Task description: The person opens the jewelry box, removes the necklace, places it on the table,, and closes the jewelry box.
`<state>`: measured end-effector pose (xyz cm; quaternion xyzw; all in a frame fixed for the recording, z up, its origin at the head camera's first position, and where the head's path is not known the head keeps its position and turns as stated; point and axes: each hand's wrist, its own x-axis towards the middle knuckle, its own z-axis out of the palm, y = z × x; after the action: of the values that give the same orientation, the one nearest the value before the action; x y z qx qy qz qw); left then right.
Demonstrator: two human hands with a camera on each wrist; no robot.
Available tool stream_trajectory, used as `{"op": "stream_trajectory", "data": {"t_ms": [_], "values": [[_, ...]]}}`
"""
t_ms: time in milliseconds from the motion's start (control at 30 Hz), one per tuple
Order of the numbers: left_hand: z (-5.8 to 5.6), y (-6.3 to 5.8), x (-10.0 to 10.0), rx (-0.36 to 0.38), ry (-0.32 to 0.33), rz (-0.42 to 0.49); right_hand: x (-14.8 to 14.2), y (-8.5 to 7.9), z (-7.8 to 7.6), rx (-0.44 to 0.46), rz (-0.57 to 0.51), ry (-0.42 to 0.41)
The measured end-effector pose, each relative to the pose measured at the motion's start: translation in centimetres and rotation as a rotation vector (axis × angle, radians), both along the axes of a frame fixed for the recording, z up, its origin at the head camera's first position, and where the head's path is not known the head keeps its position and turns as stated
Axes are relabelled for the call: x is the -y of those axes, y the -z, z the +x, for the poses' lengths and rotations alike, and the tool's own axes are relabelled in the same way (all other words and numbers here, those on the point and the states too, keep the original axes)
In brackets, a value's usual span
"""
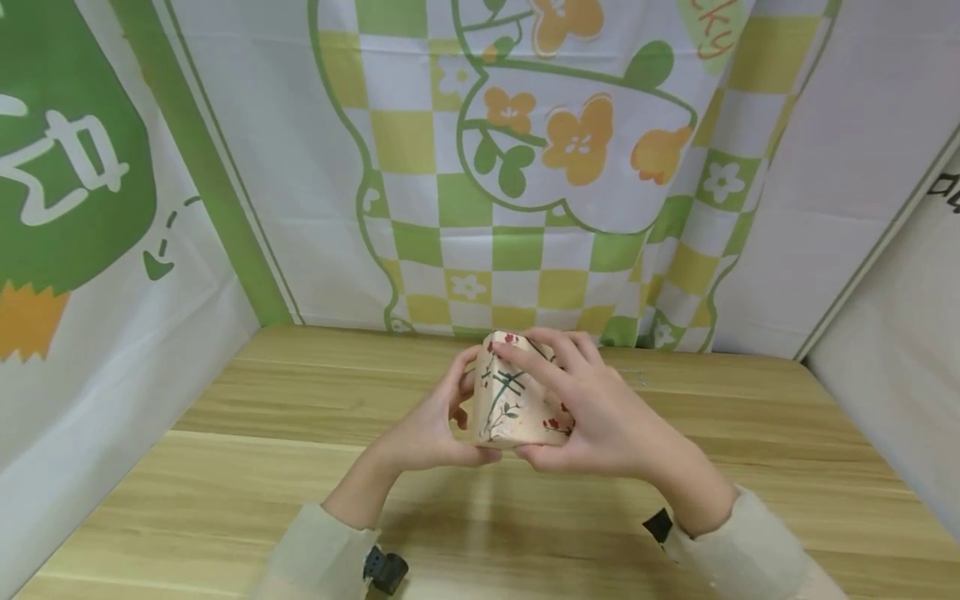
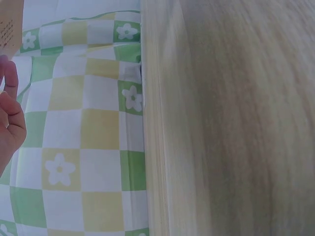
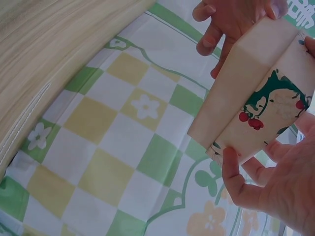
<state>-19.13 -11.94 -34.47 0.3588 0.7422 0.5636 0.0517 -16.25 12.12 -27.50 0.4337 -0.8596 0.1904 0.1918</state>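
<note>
A cream paper box [image 1: 517, 404], printed with red flowers and dark green branches, is held above the table between both hands. My left hand [image 1: 431, 429] grips its left side, thumb at the lower edge and fingers behind. On the right, my right hand [image 1: 603, 408] grips the box with fingers over the upper part and thumb below. In the right wrist view the box [image 3: 263, 98] shows a plain cream face beside the printed one. A corner of the box [image 2: 10, 29] with small printed text appears in the left wrist view. What is inside is hidden.
The wooden table [image 1: 262, 483] spreads beneath the hands. A green, yellow and white checked cloth [image 1: 465, 192] hangs behind it, and white printed cloth [image 1: 97, 375] stands at the left. Something small and thin [image 1: 641, 377] lies behind the right hand, too small to make out.
</note>
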Motion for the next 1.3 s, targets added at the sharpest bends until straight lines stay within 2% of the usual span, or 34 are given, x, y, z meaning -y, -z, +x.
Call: {"op": "stream_trajectory", "data": {"t_ms": [267,600,767,967,1067,1133,1200,1300], "values": [[0.1,-0.1,0.0,-0.015,-0.009,-0.006,0.4,0.1,0.0,-0.007,0.041,0.050],[0.1,0.0,-0.2,-0.016,0.004,-0.012,0.7,1.1,-0.1,0.013,0.089,0.088],[-0.1,0.1,-0.3,0.009,0.046,0.040,0.7,1.3,-0.2,0.046,0.092,0.092],[-0.1,0.4,-0.2,0.036,0.121,0.097,0.8,1.4,-0.2,0.038,0.103,0.090],[-0.1,0.4,-0.2,0.079,0.194,0.136,0.8,1.6,-0.3,0.023,0.113,0.096],[-0.1,0.4,-0.2,0.136,0.232,0.162,0.8,1.8,-0.3,0.010,0.120,0.102],[0.0,0.2,-0.2,0.191,0.237,0.173,0.8,2.1,-0.4,-0.005,0.124,0.105],[0.0,0.1,-0.4,0.251,0.201,0.165,0.8,2.4,-0.6,-0.013,0.120,0.110]]}}
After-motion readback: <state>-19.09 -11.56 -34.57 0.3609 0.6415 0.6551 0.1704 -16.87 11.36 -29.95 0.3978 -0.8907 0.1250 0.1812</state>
